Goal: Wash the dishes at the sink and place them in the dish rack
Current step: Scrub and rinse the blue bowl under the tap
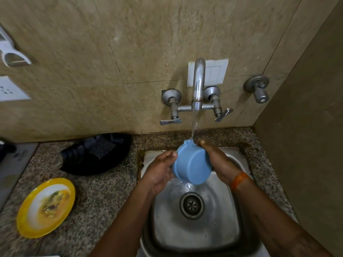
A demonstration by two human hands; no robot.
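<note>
Head view, looking down at a steel sink (196,236) set in a speckled granite tabletop (96,197), w/ beige stone-look wall tiles behind and a plain brown side wall at right. No brand or label is legible; faint lettering on the grey metal sheet (14,164) at far left is too blurred to read. A blue cup (191,164), tipped on its side w/ base toward the camera, is held above the basin, directly under the stream from the chrome wall tap (198,84); water runs off the cup's lower edge toward the round drain (192,205). Left hand (161,171): fingers curled round the cup's left side, thumb on its rim. Right hand (217,162): wraps the cup's right side, fingertips up by the rim under the water; an orange band (238,180) sits on that wrist. Two lever handles flank the spout; a separate valve knob (259,89) is mounted further right, and a white switch plate (215,73) sits behind the spout. On the tabletop left of the sink: a black rack (96,156) near the wall and, nearer the camera, a yellow-rimmed plate (46,207) w/ food residue. A white socket plate (11,89) and a white wall fitting (11,54) show at the left edge.
</note>
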